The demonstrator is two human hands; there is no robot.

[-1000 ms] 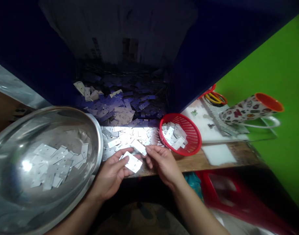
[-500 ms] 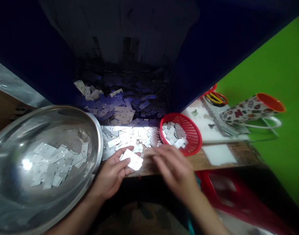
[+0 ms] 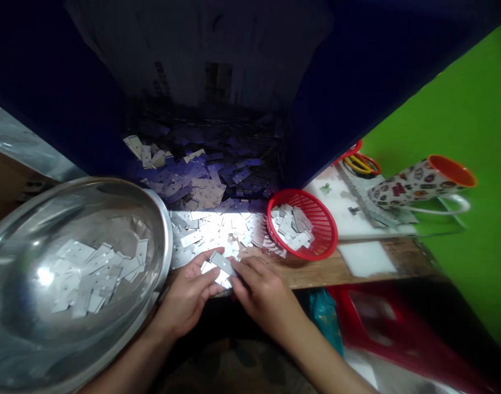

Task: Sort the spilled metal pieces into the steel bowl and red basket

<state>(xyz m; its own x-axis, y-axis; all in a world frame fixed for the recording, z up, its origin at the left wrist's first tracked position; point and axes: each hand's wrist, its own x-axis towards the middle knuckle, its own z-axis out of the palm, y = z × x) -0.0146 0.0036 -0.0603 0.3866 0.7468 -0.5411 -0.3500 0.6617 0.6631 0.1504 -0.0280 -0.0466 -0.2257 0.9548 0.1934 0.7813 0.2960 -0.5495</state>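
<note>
Between thumb and fingers, my left hand [image 3: 191, 291] keeps hold of a few small flat metal plates [image 3: 223, 280], bright in the light. One grey metal plate [image 3: 223, 263] with small holes lies tilted across them, its right end pinched by my right hand [image 3: 261, 290]. Just beyond my hands a heap of similar loose plates [image 3: 207, 232] covers the worktop and runs back into the dark blue enclosure. A red plastic basket [image 3: 326, 232] right of the heap has more plates in it. To my left, a large steel bowl [image 3: 163, 230] also contains several plates.
Blue panels [image 3: 336, 82] rise on both sides of the heap. Farther right are a white board [image 3: 324, 202], a small white pad [image 3: 367, 259], a patterned mug [image 3: 414, 183] lying tilted and coloured rings [image 3: 361, 164]. A red stool [image 3: 381, 323] and a teal bag [image 3: 326, 317] are below the worktop.
My right hand has moved left from beside the red basket to my left hand. A grey plate now lies over the stack, pinched at its right end.
</note>
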